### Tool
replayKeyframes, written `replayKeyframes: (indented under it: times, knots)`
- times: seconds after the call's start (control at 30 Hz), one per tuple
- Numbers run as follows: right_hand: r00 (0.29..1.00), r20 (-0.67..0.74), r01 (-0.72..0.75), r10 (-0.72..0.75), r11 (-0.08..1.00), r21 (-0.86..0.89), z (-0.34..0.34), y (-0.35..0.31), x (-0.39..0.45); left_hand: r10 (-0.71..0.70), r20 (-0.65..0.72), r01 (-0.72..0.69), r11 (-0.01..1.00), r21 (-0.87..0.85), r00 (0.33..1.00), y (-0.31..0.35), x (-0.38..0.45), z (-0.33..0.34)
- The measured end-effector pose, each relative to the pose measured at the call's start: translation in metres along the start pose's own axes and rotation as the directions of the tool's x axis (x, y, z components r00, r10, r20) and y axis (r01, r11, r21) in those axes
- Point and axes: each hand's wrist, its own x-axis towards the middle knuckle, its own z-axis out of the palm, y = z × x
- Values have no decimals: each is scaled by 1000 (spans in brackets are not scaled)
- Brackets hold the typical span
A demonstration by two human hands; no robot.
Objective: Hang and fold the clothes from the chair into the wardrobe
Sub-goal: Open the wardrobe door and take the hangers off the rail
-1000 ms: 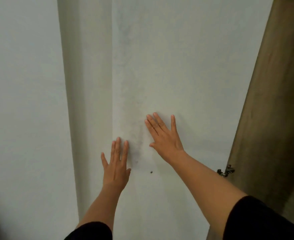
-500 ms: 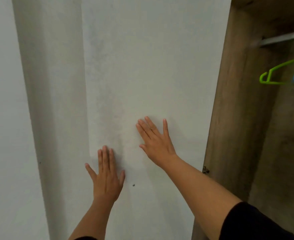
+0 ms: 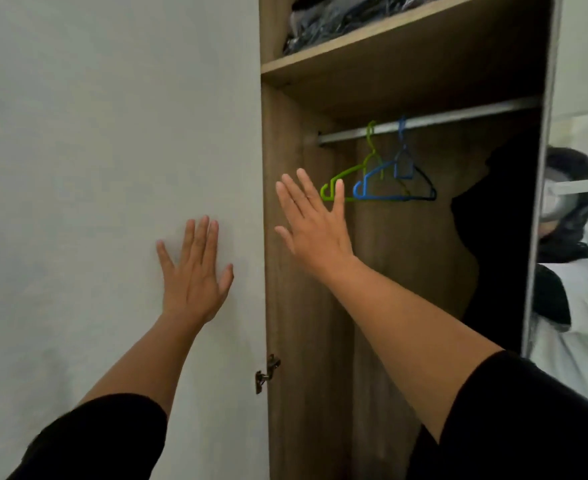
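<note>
The wooden wardrobe (image 3: 306,341) stands open in front of me. Its white door (image 3: 119,150) fills the left of the view, and my left hand (image 3: 195,275) lies flat on it, fingers spread. My right hand (image 3: 313,220) is off the door, open in the air before the wardrobe's left inner wall. A metal rail (image 3: 458,116) carries a green hanger (image 3: 351,174), a blue hanger (image 3: 382,178) and a dark hanger (image 3: 424,185), all bare. A black garment (image 3: 500,237) hangs at the right. Neither chair nor its clothes are in view.
Folded dark clothes (image 3: 341,19) lie on the upper shelf (image 3: 389,32). A metal hinge (image 3: 266,374) sits on the door's edge low down. At the right, a mirrored door (image 3: 576,271) shows a reflected person in white and black.
The view has swung right, revealing the wardrobe's inside. My right hand has come off the white door; my left hand stays flat on it.
</note>
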Motion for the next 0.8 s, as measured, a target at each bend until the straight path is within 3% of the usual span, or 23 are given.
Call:
replayKeyframes:
  times: [0.13,0.37,0.6,0.8]
  knots:
    - [988,44,-150,151,988,-25,-11,64,7,73,-55,-77,995,-58,996,57,63,-7]
    - [939,69,-344,338,931,121,7,123,18,191,-142,-212,965,-157,971,137,131,-11]
    - [900,247,-406,360,897,173,42,137,39,210,45,-192,946,-260,977,166,175,19]
    - [877,288,-445,386,878,179,61,136,53,224,158,-140,897,-419,962,170,195,49]
